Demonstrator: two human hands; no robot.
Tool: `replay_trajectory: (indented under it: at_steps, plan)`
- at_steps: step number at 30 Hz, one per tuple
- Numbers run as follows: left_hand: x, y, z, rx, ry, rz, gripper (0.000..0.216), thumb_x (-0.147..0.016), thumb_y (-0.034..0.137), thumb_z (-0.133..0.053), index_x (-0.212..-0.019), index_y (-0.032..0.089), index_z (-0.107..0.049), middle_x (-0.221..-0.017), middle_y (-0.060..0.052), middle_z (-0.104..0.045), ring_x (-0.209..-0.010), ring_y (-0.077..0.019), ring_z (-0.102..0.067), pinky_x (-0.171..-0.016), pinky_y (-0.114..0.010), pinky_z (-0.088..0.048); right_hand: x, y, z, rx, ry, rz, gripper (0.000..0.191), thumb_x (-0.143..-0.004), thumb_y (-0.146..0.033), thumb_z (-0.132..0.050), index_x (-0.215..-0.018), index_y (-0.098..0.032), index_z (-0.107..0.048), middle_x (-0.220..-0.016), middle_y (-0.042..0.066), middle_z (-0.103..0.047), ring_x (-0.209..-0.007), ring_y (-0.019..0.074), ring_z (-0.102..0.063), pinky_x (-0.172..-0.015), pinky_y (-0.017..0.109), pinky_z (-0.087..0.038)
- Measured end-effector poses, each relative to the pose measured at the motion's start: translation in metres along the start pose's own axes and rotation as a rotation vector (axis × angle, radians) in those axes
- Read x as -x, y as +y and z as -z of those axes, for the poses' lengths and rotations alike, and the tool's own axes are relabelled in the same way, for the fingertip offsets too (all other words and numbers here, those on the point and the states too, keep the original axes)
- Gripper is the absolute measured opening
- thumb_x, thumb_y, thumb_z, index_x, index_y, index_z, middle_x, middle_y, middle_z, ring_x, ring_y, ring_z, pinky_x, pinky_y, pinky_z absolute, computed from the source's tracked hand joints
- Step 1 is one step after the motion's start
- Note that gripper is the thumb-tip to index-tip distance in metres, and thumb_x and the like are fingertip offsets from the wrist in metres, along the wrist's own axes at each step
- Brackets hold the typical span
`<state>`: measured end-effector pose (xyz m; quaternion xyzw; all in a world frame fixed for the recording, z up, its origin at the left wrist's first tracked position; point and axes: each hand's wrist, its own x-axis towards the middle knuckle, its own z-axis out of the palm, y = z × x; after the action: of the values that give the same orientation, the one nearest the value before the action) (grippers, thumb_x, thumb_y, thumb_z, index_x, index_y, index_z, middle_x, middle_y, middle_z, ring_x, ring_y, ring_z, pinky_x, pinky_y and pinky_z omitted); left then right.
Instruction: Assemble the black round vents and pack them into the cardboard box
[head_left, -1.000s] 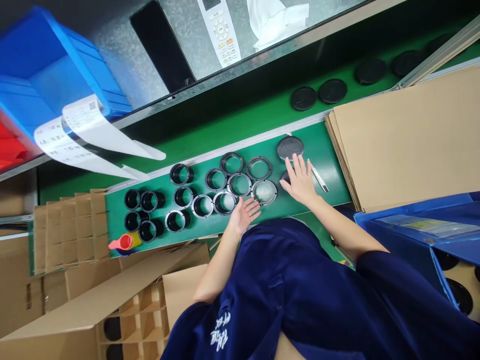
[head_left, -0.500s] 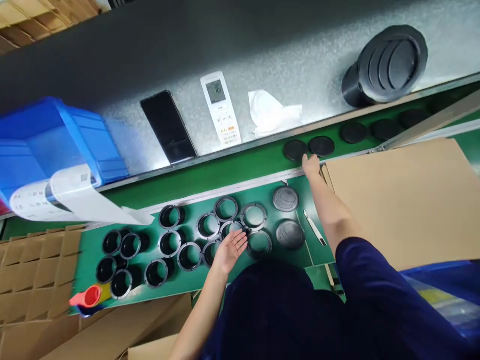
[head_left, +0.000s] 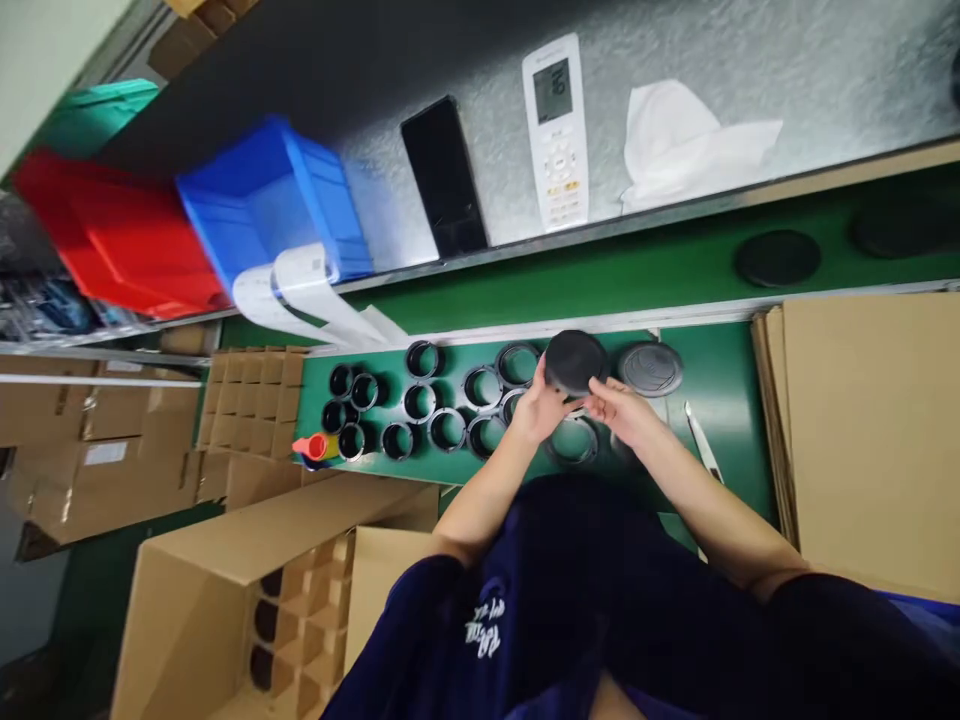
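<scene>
In front of me, over the green worktop (head_left: 465, 480), both hands hold a black round disc (head_left: 576, 360). My left hand (head_left: 534, 410) grips its left edge, and my right hand (head_left: 621, 410) has its fingers on the lower right edge. Under and beside the hands stand several black flanged rings, among them a wide ring (head_left: 573, 442) and a ring to the left (head_left: 448, 429). A round black piece with curved ridges (head_left: 651, 368) lies just right of the disc. Farther right is a white-handled knife (head_left: 703, 440).
Flat cardboard sheets (head_left: 870, 430) are stacked at right. An open carton (head_left: 202, 560) with dividers stands lower left. On the metal shelf lie a phone (head_left: 444, 178), a remote (head_left: 559, 140), white tissue (head_left: 686, 140) and a blue bin (head_left: 277, 205). Another black disc (head_left: 778, 257) lies below the shelf.
My right hand has come back from the discs under the shelf with one disc. My left hand has risen to grip it too. The view has swung left.
</scene>
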<state>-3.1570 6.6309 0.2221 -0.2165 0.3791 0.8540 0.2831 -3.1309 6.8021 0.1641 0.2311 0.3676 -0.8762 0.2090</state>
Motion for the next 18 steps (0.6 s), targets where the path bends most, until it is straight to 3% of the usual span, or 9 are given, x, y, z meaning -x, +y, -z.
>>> replay_trajectory:
  at_steps: [2, 3, 5, 7, 8, 10, 14, 18]
  plan:
    - [0.008, -0.001, -0.006, 0.047, -0.03, -0.028, 0.055, -0.104, 0.043, -0.047, -0.155, 0.023, -0.051, -0.146, -0.012, -0.066, -0.139, -0.0325, -0.058, -0.118, -0.055, -0.045, 0.035, 0.029, -0.016, 0.134, -0.095, -0.025, 0.059, -0.072, -0.072, -0.087, -0.081, -0.018, -0.064, -0.074, 0.006, -0.072, -0.057, 0.0133, -0.063, -0.051, 0.023, -0.051]
    - [0.015, -0.001, -0.008, 0.058, -0.036, -0.047, 0.056, -0.105, 0.042, -0.042, -0.155, 0.021, -0.051, -0.143, -0.013, -0.068, -0.14, -0.0327, -0.058, -0.119, -0.055, -0.044, 0.048, 0.035, -0.02, 0.23, -0.063, 0.028, 0.063, -0.076, -0.08, -0.077, -0.081, -0.019, -0.066, -0.076, 0.007, -0.072, -0.06, 0.0156, -0.064, -0.054, 0.027, -0.053]
    - [0.032, -0.002, -0.009, 0.052, -0.045, -0.066, 0.056, -0.106, 0.041, -0.036, -0.157, 0.02, -0.049, -0.142, -0.012, -0.069, -0.142, -0.0325, -0.056, -0.12, -0.056, -0.043, 0.064, 0.032, -0.022, 0.475, 0.111, 0.295, 0.069, -0.086, -0.088, -0.057, -0.086, -0.02, -0.07, -0.083, 0.009, -0.072, -0.074, 0.0216, -0.067, -0.069, 0.036, -0.059]
    - [0.05, -0.003, -0.009, 0.016, -0.059, -0.024, 0.058, -0.108, 0.047, -0.033, -0.157, 0.022, -0.049, -0.144, -0.012, -0.067, -0.142, -0.033, -0.056, -0.121, -0.057, -0.042, 0.074, 0.019, -0.02, 0.756, 0.239, 0.649, 0.069, -0.094, -0.085, -0.045, -0.099, -0.023, -0.076, -0.099, 0.012, -0.072, -0.099, 0.0281, -0.066, -0.094, 0.047, -0.056]
    - [0.058, -0.005, -0.008, -0.003, -0.072, 0.011, 0.06, -0.108, 0.051, -0.031, -0.157, 0.022, -0.05, -0.145, -0.012, -0.067, -0.142, -0.0338, -0.056, -0.121, -0.058, -0.042, 0.077, 0.012, -0.019, 0.887, 0.227, 0.791, 0.066, -0.099, -0.08, -0.042, -0.107, -0.025, -0.078, -0.111, 0.013, -0.07, -0.113, 0.0306, -0.062, -0.106, 0.051, -0.051]
    - [0.072, -0.009, -0.007, -0.022, -0.106, 0.069, 0.067, -0.108, 0.063, -0.027, -0.157, 0.023, -0.05, -0.146, -0.013, -0.066, -0.142, -0.0358, -0.056, -0.12, -0.061, -0.042, 0.083, 0.004, -0.017, 1.104, 0.105, 0.935, 0.061, -0.105, -0.069, -0.036, -0.12, -0.028, -0.08, -0.131, 0.013, -0.063, -0.131, 0.0337, -0.051, -0.118, 0.057, -0.04]
    - [0.089, -0.018, -0.001, -0.008, -0.156, 0.119, 0.079, -0.103, 0.077, -0.025, -0.155, 0.025, -0.053, -0.143, -0.014, -0.067, -0.14, -0.0385, -0.058, -0.116, -0.064, -0.044, 0.087, 0.011, -0.016, 1.365, -0.012, 0.931, 0.053, -0.109, -0.055, -0.034, -0.131, -0.035, -0.078, -0.146, 0.01, -0.053, -0.139, 0.0361, -0.038, -0.123, 0.061, -0.03]
    - [0.099, -0.024, 0.007, -0.008, -0.188, 0.177, 0.082, -0.101, 0.079, -0.028, -0.155, 0.024, -0.053, -0.142, -0.017, -0.068, -0.135, -0.0392, -0.062, -0.113, -0.067, -0.046, 0.091, 0.021, -0.015, 1.321, -0.078, 0.876, 0.066, -0.109, -0.062, -0.026, -0.118, -0.03, -0.083, -0.145, 0.011, -0.055, -0.138, 0.0351, -0.041, -0.123, 0.059, -0.031]
